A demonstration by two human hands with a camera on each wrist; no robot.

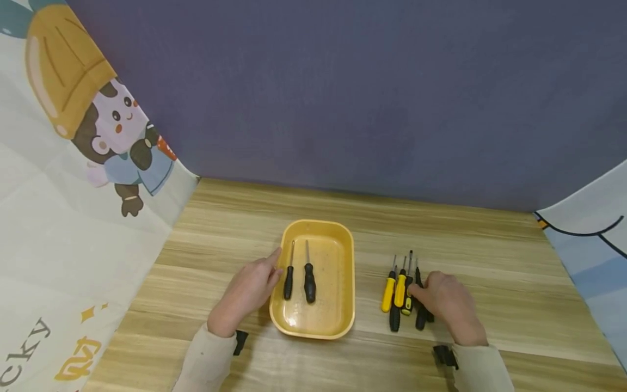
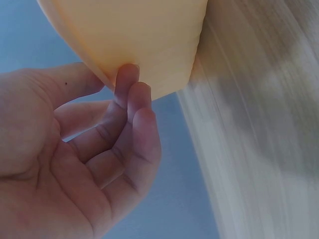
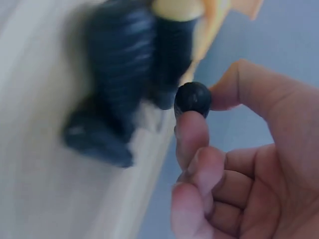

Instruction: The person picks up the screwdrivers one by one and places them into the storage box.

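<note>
My left hand grips the left rim of a yellow plastic tray, thumb at the rim and fingers curled against the outer wall in the left wrist view. Inside the tray lie a small black screwdriver and a thicker black screwdriver, tips pointing away. To the right, my right hand is at the edge of a cluster of screwdrivers. Between thumb and index finger it pinches a black-handled screwdriver, whose handle end shows in the right wrist view. Its shaft is hidden there.
In the cluster are yellow-handled screwdrivers, a black-and-yellow one and black ones, lying close together. The wood-grain table ends at a dark blue backdrop. A printed cloth hangs at left.
</note>
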